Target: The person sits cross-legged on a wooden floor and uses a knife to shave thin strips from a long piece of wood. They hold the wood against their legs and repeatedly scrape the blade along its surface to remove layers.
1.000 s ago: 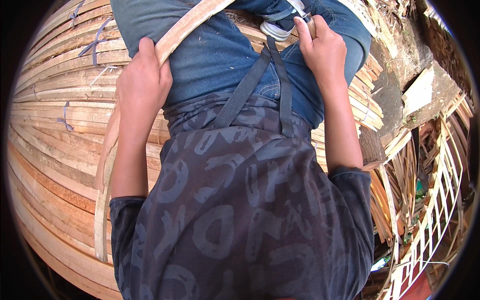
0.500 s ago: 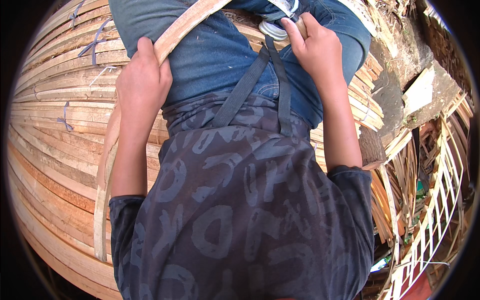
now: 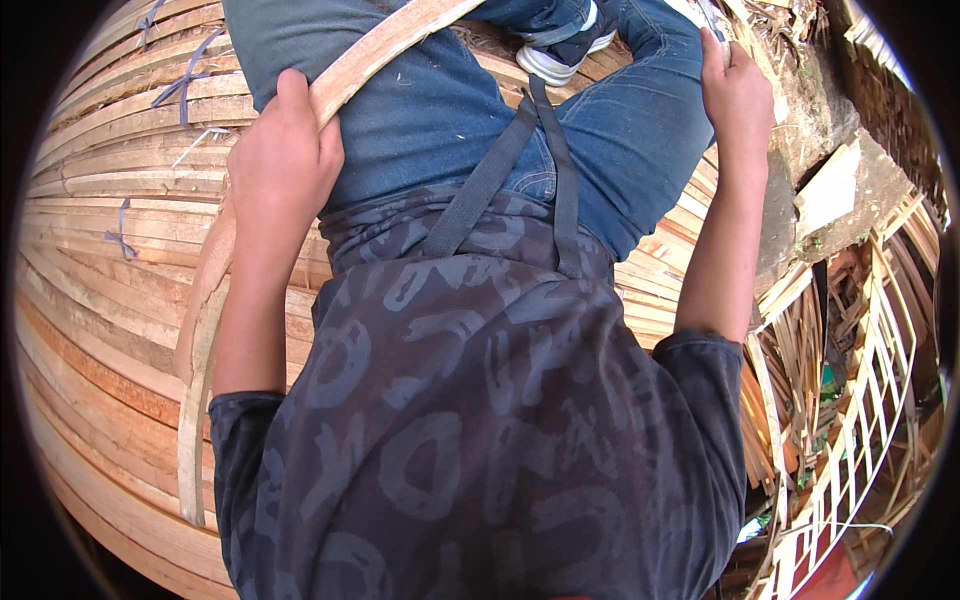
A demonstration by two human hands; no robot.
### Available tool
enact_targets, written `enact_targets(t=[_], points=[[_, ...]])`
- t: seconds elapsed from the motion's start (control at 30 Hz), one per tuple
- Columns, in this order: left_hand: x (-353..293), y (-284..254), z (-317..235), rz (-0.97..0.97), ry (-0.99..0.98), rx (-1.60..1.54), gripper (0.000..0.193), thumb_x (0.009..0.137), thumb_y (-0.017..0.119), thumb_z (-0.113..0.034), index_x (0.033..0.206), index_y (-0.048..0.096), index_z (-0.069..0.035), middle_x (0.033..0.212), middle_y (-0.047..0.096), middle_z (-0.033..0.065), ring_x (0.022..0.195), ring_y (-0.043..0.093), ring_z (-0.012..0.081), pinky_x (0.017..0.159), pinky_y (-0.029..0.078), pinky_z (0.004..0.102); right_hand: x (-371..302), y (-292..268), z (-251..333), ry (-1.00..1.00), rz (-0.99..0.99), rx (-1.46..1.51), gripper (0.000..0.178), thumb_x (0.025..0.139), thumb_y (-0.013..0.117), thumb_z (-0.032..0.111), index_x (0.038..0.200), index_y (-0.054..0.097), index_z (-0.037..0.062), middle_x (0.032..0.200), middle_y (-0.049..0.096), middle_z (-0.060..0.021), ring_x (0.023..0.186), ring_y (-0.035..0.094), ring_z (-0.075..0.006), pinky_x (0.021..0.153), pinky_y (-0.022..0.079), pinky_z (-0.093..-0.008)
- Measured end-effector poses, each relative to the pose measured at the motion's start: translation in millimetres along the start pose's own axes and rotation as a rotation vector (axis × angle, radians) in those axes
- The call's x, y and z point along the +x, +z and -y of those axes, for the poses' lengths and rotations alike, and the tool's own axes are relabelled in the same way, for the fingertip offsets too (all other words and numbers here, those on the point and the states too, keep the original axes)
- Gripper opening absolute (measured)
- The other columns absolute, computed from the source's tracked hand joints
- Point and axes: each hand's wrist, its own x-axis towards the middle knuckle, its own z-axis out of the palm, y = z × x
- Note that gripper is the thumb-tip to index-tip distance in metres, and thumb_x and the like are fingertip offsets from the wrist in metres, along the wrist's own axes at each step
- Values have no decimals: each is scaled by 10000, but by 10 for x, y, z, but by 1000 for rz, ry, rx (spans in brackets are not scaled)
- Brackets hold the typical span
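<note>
My left hand (image 3: 283,140) is closed round a long, bent wooden strip (image 3: 375,55) over my left thigh. The strip runs up past the top edge of the picture, and its other end hangs down along my left forearm. Out beyond my right knee, my right hand (image 3: 738,100) grips the handle of a knife (image 3: 724,48). Only a little of that knife shows at the top edge; most of its blade is out of view. The knife and the strip are apart.
Bundled wooden slats (image 3: 120,290) lie under and left of me, some tied with blue cord (image 3: 184,85). At right are a stone block (image 3: 875,190), a pile of thin strips (image 3: 800,350) and a woven lattice (image 3: 865,440). A shoe (image 3: 560,60) sits between my legs.
My right hand has moved right and slightly outward with the knife, from beside the inner right leg to past the right knee. The left hand has stayed nearly still on the strip.
</note>
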Motion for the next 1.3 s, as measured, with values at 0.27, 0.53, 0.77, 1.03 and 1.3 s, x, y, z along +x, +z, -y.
enact_targets(t=[0.27,0.53,0.77,1.03,1.3], points=[[12,29,-12,-1,-30,-42,204,921,551,-174,988,418,-36,789,636,261,744,625,469,641,469,551,-624,35,691,-258,2,321,469,932,614,485,790,609,39,668,620,-230,671,613,-458,581,484,-500],[31,-14,-47,19,-29,-18,224,913,565,-182,982,413,-33,777,626,250,758,621,462,653,476,541,-477,155,822,-294,-55,149,475,933,589,511,790,598,58,665,655,-188,670,657,-417,576,519,-485],[-2,43,-11,-4,-21,-11,230,907,567,-189,984,419,-31,772,632,245,746,628,458,647,480,540,-761,-30,1007,-398,49,169,442,940,583,500,817,597,76,651,641,-189,668,651,-420,584,518,-490],[61,13,-69,-5,-1,43,226,909,572,-192,979,421,-39,779,644,231,736,643,438,634,498,519,-640,121,767,-319,-27,123,439,928,601,485,778,585,72,579,631,-168,594,667,-388,494,517,-469],[12,3,-57,-1,9,62,254,891,606,-209,958,436,-31,802,662,214,749,661,424,643,518,510,-254,182,195,-60,-44,55,520,965,517,537,833,623,45,748,661,-252,765,645,-480,659,517,-531]])
